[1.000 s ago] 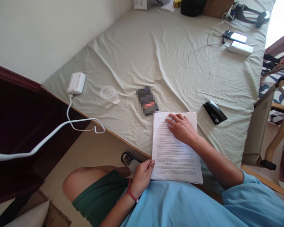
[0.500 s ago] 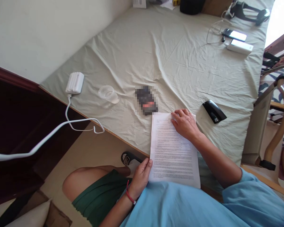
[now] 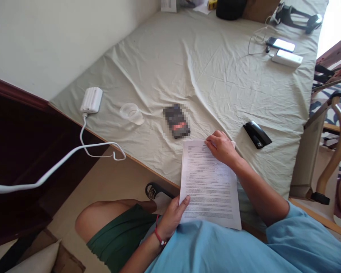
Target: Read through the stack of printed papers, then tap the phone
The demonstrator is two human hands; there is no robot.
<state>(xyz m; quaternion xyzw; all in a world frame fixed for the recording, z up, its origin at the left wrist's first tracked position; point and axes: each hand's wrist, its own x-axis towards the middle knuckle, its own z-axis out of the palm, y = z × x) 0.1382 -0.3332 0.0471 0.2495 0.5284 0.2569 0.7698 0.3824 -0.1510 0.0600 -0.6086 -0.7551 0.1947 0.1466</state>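
A stack of printed paper sheets (image 3: 207,182) lies at the near edge of the cloth-covered table, its lower end reaching to my blue shirt. My left hand (image 3: 173,216) grips the stack's lower left edge, thumb on top and the other fingers hidden beneath. At the top edge, my right hand (image 3: 220,148) has its fingers curled over the upper right part of the paper, thumb and fingertips pinching it. A black stapler-like object (image 3: 257,134) rests to the right of that hand. Just beyond the paper's top left corner is a dark, pixelated phone-sized item (image 3: 176,121).
A clear plastic cup-like container (image 3: 130,113) and a white power strip (image 3: 91,100) with a cable sit at the left. At the far right are a phone (image 3: 280,44), a white power bank (image 3: 287,58) and a dark headset (image 3: 297,19). A chair (image 3: 326,151) stands beside the table.
The top edge of the paper has shifted slightly toward me. My left thumb has moved further onto the sheets, and my right fingers have curled in more at the top edge.
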